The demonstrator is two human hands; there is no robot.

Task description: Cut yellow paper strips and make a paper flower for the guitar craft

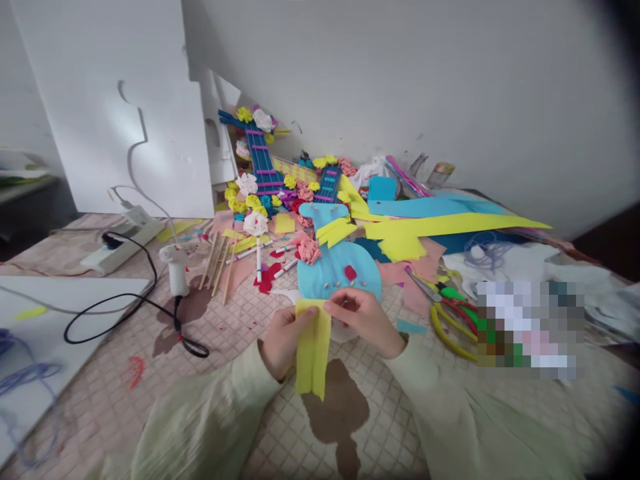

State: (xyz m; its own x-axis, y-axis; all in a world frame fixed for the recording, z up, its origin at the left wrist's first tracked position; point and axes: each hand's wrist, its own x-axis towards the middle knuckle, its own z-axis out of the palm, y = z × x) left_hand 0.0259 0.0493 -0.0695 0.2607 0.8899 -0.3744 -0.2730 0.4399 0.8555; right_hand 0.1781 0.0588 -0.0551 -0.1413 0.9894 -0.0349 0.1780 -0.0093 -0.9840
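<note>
A strip of yellow crepe paper (pixel 313 353) hangs between my two hands, with a crease down its length. My left hand (pixel 284 339) pinches its upper left edge, thumb on top. At the upper right corner, the fingers of my right hand (pixel 363 320) are closed on the same paper. Just beyond my hands lies a light blue guitar-shaped piece (pixel 320 270) with small pegs and a red patch (pixel 351 273). A pink crepe flower (pixel 309 251) rests at its left edge, and folded yellow paper pieces (pixel 336 231) lie across its neck.
Decorated guitar shapes (pixel 263 160) with paper flowers lean at the back. Left are a white glue gun (pixel 177 270), wooden sticks (pixel 217 267) and a power strip (pixel 123 240) with black cable. Right are yellow-handled scissors (pixel 450 333), green-handled pliers (pixel 457 300) and long yellow paper (pixel 460 223).
</note>
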